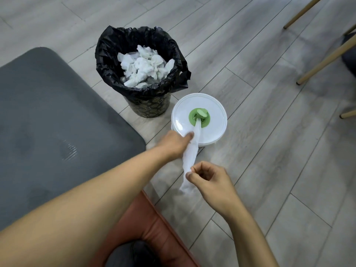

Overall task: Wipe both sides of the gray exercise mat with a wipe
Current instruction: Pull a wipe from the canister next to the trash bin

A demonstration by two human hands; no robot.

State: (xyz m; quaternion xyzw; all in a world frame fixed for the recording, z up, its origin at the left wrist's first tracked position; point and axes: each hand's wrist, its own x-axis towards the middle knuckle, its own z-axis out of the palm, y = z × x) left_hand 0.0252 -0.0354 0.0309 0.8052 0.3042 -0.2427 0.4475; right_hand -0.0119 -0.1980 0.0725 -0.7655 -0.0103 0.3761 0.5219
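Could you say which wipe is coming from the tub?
The stretched wipe leaving the tub's green spout; the others lie crumpled in the black-lined bin.

A home room: gray plank floor (250, 45), wooden chair legs (325, 60), lined waste bin (148, 105).

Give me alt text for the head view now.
Both hands hold a white wipe drawn from a white, green-spouted tub: left hand near the lid, right hand pinching lower. A bin of crumpled wipes stands behind; the gray mat lies left.

Gray plank floor (269, 54); wooden chair legs (325, 60)
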